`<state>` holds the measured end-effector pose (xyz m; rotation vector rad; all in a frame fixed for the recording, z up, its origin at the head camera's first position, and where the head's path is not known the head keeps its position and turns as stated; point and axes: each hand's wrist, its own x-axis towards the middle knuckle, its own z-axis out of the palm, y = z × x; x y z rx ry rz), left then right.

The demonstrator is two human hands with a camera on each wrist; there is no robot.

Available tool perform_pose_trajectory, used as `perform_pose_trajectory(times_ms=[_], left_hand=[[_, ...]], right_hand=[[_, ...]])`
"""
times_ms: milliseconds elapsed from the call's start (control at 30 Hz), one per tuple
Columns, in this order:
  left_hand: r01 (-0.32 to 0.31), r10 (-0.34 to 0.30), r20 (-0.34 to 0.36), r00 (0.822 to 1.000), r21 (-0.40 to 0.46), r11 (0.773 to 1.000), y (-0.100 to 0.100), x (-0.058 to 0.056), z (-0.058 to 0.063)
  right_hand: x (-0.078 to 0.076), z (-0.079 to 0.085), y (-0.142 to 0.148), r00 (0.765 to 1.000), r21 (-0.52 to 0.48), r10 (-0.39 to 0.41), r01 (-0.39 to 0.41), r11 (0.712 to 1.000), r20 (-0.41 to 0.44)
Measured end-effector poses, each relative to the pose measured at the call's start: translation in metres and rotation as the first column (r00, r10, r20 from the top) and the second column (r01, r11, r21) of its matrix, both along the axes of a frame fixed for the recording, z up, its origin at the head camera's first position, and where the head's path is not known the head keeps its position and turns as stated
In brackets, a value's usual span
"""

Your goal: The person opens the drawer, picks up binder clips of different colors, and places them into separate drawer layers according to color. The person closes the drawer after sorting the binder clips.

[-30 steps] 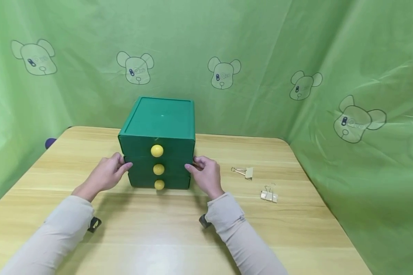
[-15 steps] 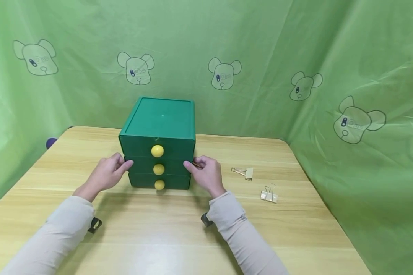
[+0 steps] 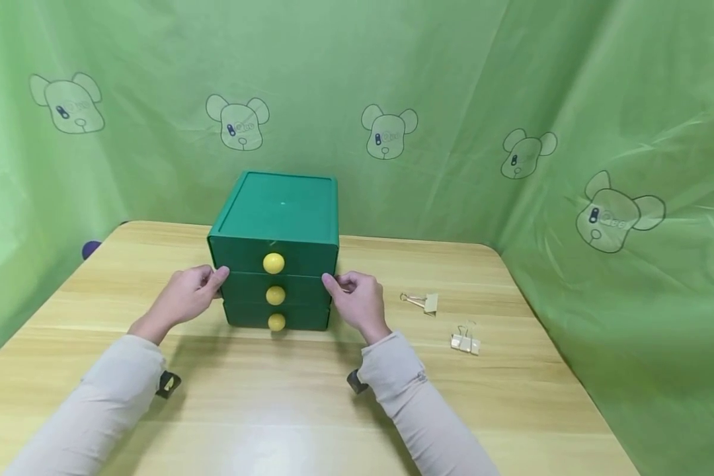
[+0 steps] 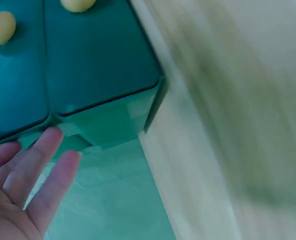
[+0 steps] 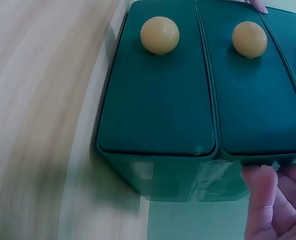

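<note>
A green three-drawer cabinet stands on the wooden table, each drawer front carrying a round yellow knob. Its drawers look pushed in. My left hand touches the cabinet's left front edge, thumb tip near the seam between the top and middle drawers. In the left wrist view, the fingers extend loosely by the side. On the opposite side, my right hand has its thumb at the right front edge, level with the middle drawer. Bent fingers lie by that side in the right wrist view.
Two light-coloured binder clips lie to the right of the cabinet: a farther clip and a nearer clip. A green curtain with bear-head drawings hangs behind the table. Something purple shows past its left edge.
Both thumbs have moved up slightly along the cabinet's front edges, the left one to the seam under the top drawer. The head view has shifted slightly. Cabinet and clips stay put.
</note>
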<state>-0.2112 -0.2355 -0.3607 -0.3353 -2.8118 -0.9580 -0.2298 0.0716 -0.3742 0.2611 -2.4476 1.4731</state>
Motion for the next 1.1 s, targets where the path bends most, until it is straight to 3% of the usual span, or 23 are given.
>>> perform_pose_trajectory(times_ms=[67,167,233,300,367,500,533,600,700,933,1100], left_hand=[[0.002,-0.003,0.030,1.000,0.010,1.000,-0.003,0.001,0.005],[-0.015,0.010,0.055,0.998,0.102,0.995,-0.007,0.002,0.016],[-0.022,0.019,0.021,1.000,0.191,0.981,-0.008,0.003,0.024],[-0.005,0.015,-0.037,0.999,0.261,0.965,-0.006,0.002,0.033],[0.027,0.004,-0.123,0.992,0.249,0.968,-0.002,-0.001,0.040],[0.099,-0.070,-0.231,0.970,0.119,0.988,0.009,-0.013,0.050],[0.116,-0.089,-0.249,0.964,0.095,0.989,0.011,-0.016,0.051],[0.139,-0.114,-0.263,0.958,0.079,0.987,0.015,-0.021,0.051],[0.141,-0.107,-0.267,0.958,0.111,0.984,0.016,-0.023,0.048],[0.125,-0.085,-0.241,0.967,0.157,0.980,0.017,-0.025,0.047],[0.133,-0.092,-0.243,0.966,0.157,0.979,0.017,-0.024,0.048]], right_hand=[[0.002,-0.001,0.002,1.000,0.021,-0.002,0.001,1.000,0.013],[0.006,-0.005,0.003,1.000,0.067,0.021,-0.022,0.998,0.019],[0.009,-0.010,0.001,0.996,0.101,0.083,-0.087,0.991,0.039],[0.012,-0.014,-0.002,0.975,0.127,0.201,-0.212,0.969,0.096],[0.013,-0.018,-0.007,0.923,0.145,0.339,-0.367,0.919,0.184],[0.012,-0.027,-0.018,0.775,0.199,0.529,-0.611,0.766,0.345],[0.011,-0.029,-0.021,0.748,0.213,0.554,-0.647,0.732,0.366],[0.009,-0.034,-0.025,0.718,0.265,0.574,-0.687,0.677,0.394],[0.007,-0.037,-0.032,0.707,0.321,0.579,-0.704,0.633,0.406],[0.002,-0.037,-0.042,0.730,0.357,0.558,-0.682,0.639,0.395],[0.011,-0.032,-0.041,0.724,0.396,0.550,-0.689,0.607,0.415]])
